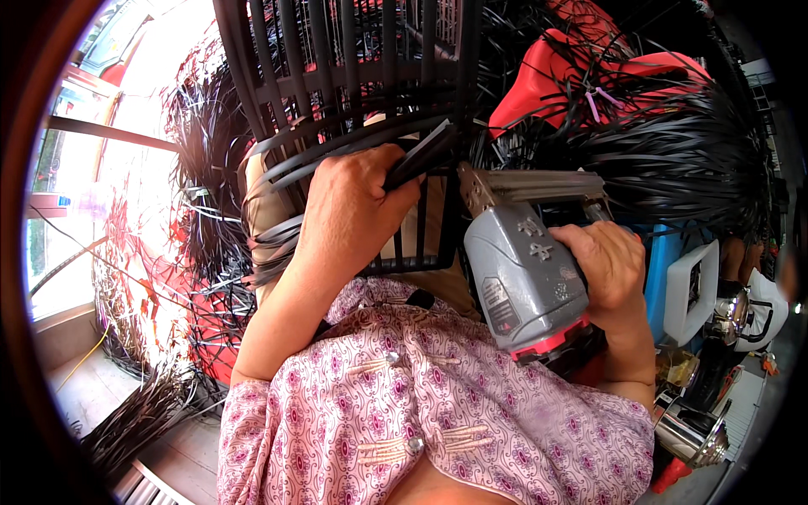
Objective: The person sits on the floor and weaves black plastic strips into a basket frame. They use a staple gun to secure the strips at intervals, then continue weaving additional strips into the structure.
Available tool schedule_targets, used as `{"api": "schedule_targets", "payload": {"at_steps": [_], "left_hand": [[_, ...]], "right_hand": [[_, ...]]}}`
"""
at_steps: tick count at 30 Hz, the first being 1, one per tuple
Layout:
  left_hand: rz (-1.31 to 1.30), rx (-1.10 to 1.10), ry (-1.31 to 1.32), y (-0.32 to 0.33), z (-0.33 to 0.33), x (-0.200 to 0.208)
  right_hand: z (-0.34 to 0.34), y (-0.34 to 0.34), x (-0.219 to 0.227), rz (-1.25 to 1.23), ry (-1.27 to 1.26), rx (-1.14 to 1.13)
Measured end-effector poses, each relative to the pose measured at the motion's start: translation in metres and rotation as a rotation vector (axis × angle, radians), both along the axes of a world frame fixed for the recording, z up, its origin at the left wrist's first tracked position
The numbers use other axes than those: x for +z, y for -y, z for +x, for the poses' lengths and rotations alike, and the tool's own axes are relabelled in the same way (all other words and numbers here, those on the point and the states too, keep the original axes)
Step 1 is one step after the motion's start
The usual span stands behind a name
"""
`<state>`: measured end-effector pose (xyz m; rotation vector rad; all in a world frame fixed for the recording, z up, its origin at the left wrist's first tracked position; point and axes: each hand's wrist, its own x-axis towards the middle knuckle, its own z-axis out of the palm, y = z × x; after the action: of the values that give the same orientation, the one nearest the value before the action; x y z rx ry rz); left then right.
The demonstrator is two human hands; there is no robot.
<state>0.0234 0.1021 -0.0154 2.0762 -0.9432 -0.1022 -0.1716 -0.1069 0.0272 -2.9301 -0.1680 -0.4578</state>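
At the far left, loose bundles of black flat plastic weaving strips (pixel 202 177) are seen hanging and lying in a heap beside a bright window. To their right, a black woven-strip frame of upright slats (pixel 337 76) is held up before the person, who wears a pink patterned shirt (pixel 421 404). The left hand (pixel 353 206) is closed firmly around a bunch of black strip ends (pixel 421 156), which are pressed against the lower edge of the frame; the fingers are fully curled, with no gap visible. Just right of this, a grey pneumatic staple gun with a red base (pixel 522 278) is held with its metal nose touching the frame at the gripped strips. The right hand (pixel 602 265) is wrapped tightly about the gun's handle; whether the trigger is pressed cannot be told. Further right, red fabric (pixel 547 76) under more black strips and a white plastic container (pixel 692 290) are noted.
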Motion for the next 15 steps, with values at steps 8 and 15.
{"api": "schedule_targets", "payload": {"at_steps": [8,15], "left_hand": [[0.049,0.018,-0.042,0.0,-0.001,-0.002],[0.091,0.016,-0.015,0.002,-0.002,0.003]], "right_hand": [[-0.01,0.002,-0.013,0.048,0.053,-0.027],[-0.02,0.008,-0.02,0.089,0.115,-0.042]]}}
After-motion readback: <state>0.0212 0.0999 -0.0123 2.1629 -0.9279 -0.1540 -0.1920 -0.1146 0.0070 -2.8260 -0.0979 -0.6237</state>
